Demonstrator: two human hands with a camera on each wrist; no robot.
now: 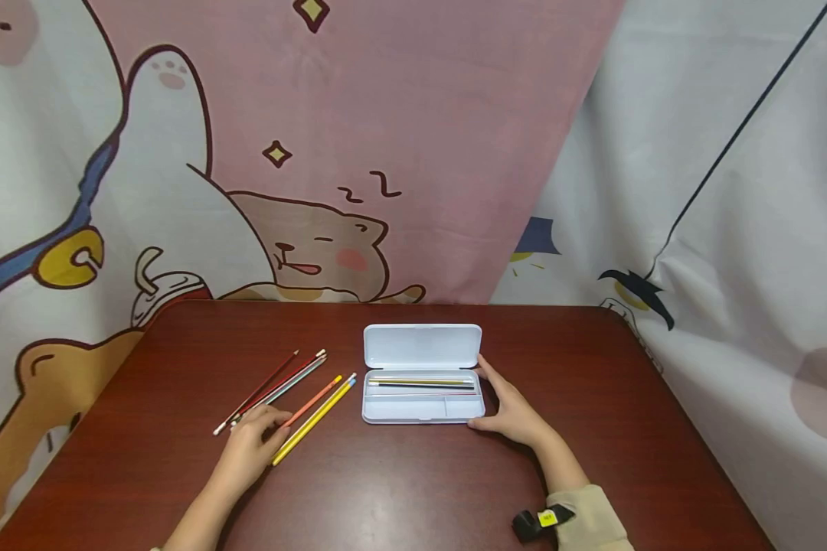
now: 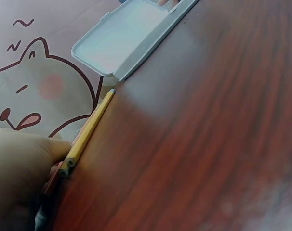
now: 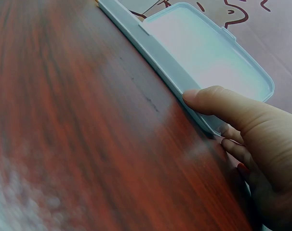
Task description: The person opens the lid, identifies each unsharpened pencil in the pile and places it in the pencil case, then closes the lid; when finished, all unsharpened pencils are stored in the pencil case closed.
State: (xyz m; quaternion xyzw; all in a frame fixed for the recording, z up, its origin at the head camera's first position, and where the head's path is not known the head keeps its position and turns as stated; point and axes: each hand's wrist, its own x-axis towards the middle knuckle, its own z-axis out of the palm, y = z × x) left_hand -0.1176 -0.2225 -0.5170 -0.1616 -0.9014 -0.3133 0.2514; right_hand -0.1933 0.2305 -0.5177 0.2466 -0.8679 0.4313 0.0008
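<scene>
A pale, light-blue pencil case lies with its lid raised on the table. Several pencils lie in its back compartment. My right hand grips the case's right end, thumb at the front edge and fingers round the side, also seen in the right wrist view. Left of the case, my left hand has thumb and fingers curled round the lower end of an orange pencil. Right beside it lie yellow pencils, their near ends close to the thumb in the left wrist view.
Beyond the left hand lie a dark red pencil, a red pencil with a white end and silvery pencils. A black device with a yellow label is at the right wrist. A cartoon-printed cloth hangs behind the brown table.
</scene>
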